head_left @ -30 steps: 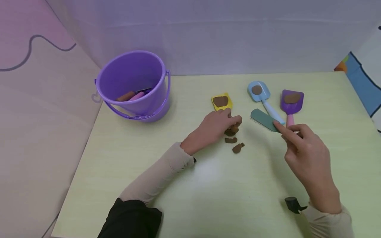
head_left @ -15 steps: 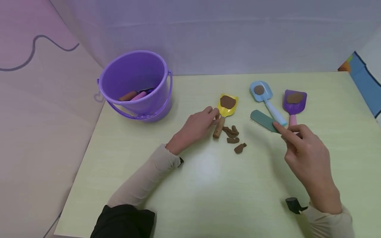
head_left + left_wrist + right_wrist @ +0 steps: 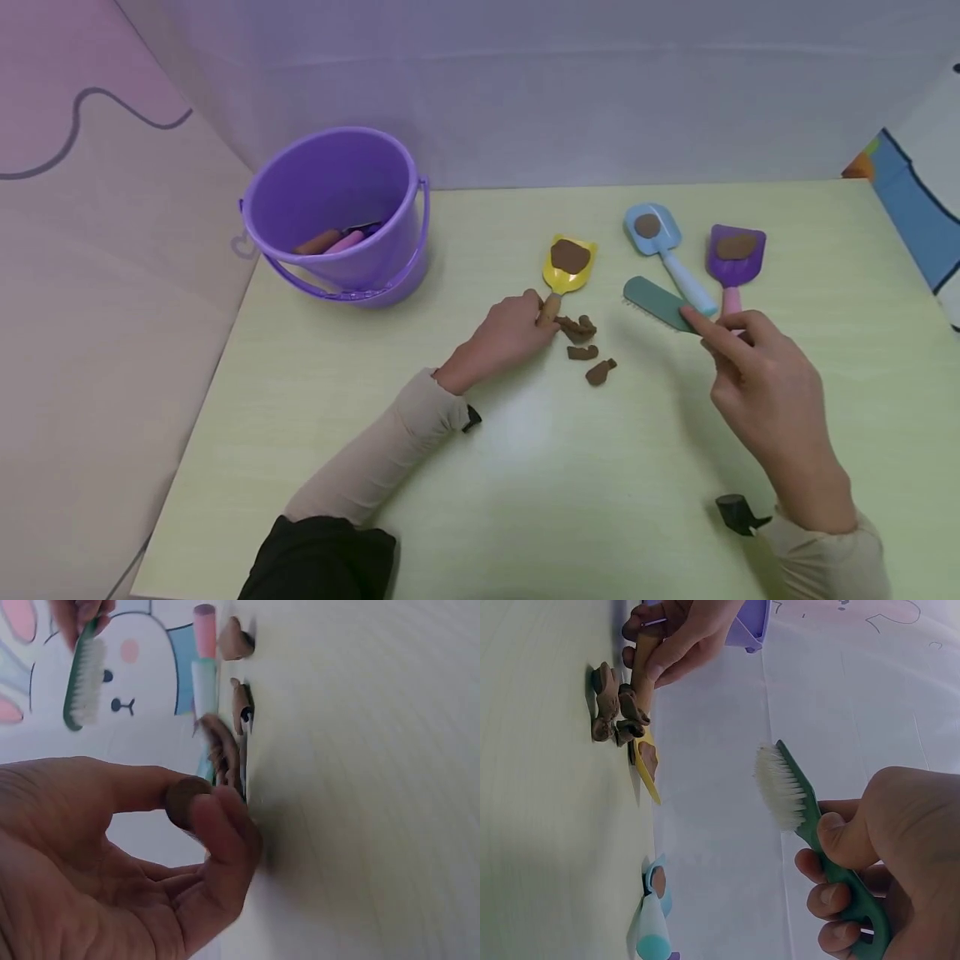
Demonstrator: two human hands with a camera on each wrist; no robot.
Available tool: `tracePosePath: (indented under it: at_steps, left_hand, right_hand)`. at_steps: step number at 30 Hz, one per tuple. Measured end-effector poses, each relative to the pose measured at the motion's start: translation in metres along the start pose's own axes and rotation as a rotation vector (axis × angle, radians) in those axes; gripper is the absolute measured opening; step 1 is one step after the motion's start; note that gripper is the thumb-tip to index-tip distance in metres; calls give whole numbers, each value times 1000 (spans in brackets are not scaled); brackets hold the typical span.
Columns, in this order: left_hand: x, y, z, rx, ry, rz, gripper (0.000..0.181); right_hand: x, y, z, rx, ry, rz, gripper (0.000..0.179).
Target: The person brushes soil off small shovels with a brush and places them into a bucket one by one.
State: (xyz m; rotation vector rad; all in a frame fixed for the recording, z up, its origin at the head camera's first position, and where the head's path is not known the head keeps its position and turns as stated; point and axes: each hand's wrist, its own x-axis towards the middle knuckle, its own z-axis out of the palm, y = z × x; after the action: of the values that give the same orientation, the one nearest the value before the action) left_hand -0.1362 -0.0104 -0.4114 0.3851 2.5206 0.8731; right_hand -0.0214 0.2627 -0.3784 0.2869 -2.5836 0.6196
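Note:
My left hand [image 3: 510, 333] pinches the wooden handle [image 3: 550, 309] of a small yellow shovel [image 3: 578, 280] that carries a flat brown clay-like patch [image 3: 570, 257]. Its thumb and fingers curl round the handle's end in the left wrist view. Several brown clay-like pieces [image 3: 581, 353] lie on the table just right of that hand. My right hand [image 3: 776, 392] grips a green brush [image 3: 840, 877] with white bristles [image 3: 778, 787], held above the table with the bristles facing down and the index finger along its back.
A light blue shovel [image 3: 686, 279] and a purple shovel [image 3: 737, 271] with a pink handle lie at the back right, each with a brown patch on its blade. A purple bucket [image 3: 416, 275] with several tools inside stands at the back left of the table [image 3: 525, 500].
My left hand moved off the yellow shovel to the left, then came back and took hold of its handle. The shovel has turned and shifted slightly right. The right hand with the brush barely moved.

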Motion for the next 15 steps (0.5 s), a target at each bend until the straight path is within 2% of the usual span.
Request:
tracePosePath:
  at_steps: [3, 6, 10, 12, 15]
  left_hand:
    - [4, -10, -5, -168, -40, -11, 36]
    - [11, -17, -8, -398, -110, -30, 45]
    - [22, -23, -11, -704, -199, -137, 41]
    - [25, -25, -11, -812, -229, -194, 37]
    - [30, -26, -11, -945, -270, -240, 39]
  right_hand:
    - [3, 0, 1, -4, 1, -24, 50]
    - [8, 0, 2, -17, -9, -47, 50]
    - [17, -5, 2, -28, -48, -77, 53]
    - [21, -8, 2, -34, -68, -89, 56]
    - [29, -11, 3, -38, -81, -109, 58]
